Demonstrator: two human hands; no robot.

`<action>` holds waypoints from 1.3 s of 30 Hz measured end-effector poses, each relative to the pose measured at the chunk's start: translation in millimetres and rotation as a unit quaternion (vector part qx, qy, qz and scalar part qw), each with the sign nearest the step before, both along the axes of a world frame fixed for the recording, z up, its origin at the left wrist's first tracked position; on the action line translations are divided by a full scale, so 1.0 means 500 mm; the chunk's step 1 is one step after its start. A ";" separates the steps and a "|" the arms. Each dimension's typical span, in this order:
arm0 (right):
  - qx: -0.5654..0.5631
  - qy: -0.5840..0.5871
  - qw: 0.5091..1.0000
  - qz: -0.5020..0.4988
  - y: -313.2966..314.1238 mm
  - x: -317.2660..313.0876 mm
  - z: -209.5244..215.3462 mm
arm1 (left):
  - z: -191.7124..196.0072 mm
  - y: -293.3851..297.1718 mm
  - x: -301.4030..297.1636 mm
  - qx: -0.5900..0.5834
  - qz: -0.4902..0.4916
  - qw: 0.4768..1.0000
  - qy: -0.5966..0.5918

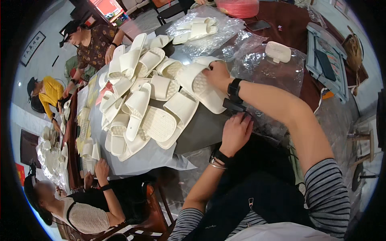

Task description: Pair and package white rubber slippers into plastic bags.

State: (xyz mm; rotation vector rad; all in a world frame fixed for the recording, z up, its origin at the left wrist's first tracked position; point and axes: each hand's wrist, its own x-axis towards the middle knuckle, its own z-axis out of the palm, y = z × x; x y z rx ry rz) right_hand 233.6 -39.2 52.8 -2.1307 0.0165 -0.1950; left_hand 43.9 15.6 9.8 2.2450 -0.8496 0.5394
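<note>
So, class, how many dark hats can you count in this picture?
3: one dark hat on the person in a floral top, another on the person in yellow, a third on the person in a pale top, lower left. Others may be hidden.

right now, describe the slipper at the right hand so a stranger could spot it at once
On the table, find the big pile of white slippers. Go to its right edge, beside the wearer's right hand. The slipper there differs from its neighbours: that hand is at its strap, and its heel end points toward the left hand.
</note>
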 end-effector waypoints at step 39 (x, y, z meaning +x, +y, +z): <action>0.259 -0.094 0.956 -0.099 -0.566 -0.581 0.111 | 0.210 0.075 -0.150 0.122 0.174 0.975 -0.064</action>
